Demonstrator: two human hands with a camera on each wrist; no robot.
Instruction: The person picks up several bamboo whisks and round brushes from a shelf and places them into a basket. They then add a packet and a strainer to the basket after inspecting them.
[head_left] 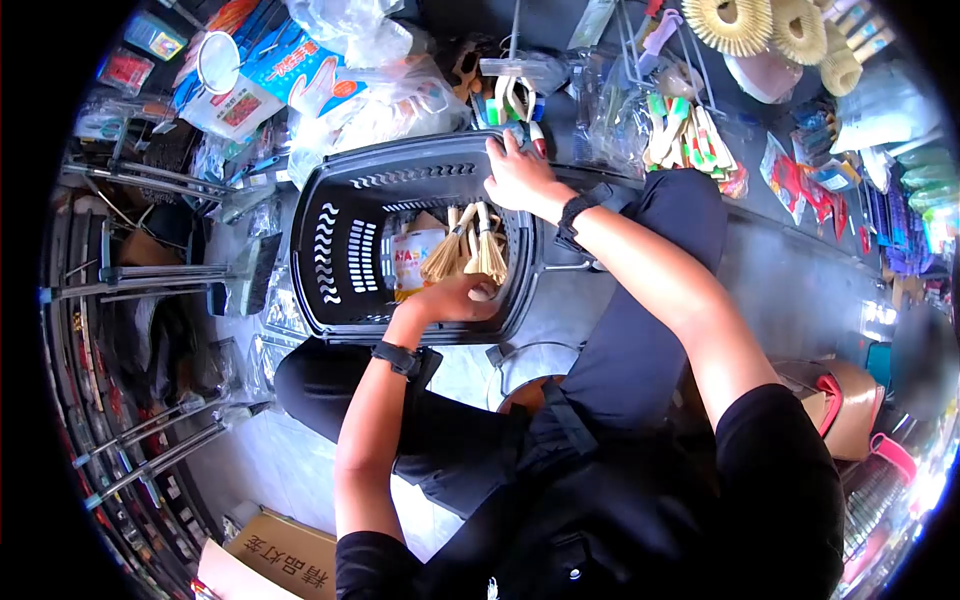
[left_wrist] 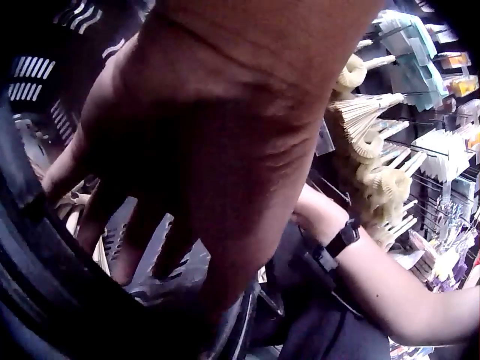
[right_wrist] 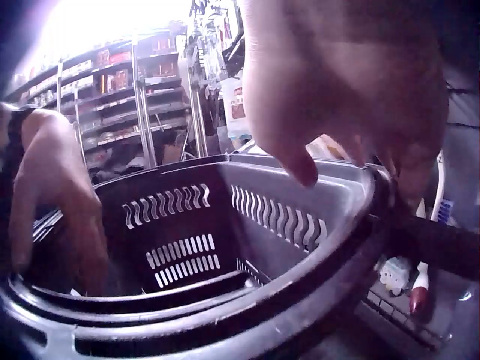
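Note:
A black plastic basket stands before the person, holding pale straw-like brushes and a printed package. Over its near rim, the left hand reaches inside beside the brushes. The left wrist view shows this hand with fingers spread downward past the rim; part of its fingertips is hidden. At the basket's right side, the right hand grips the rim. In the right wrist view, its thumb lies on the inner side of the basket and the other fingers of the hand go over the rim.
Plastic bags and packets lie behind the basket. Brushes with red and green handles and round bristle brushes are at the back right. Metal rack bars stand left; a cardboard box sits at lower left.

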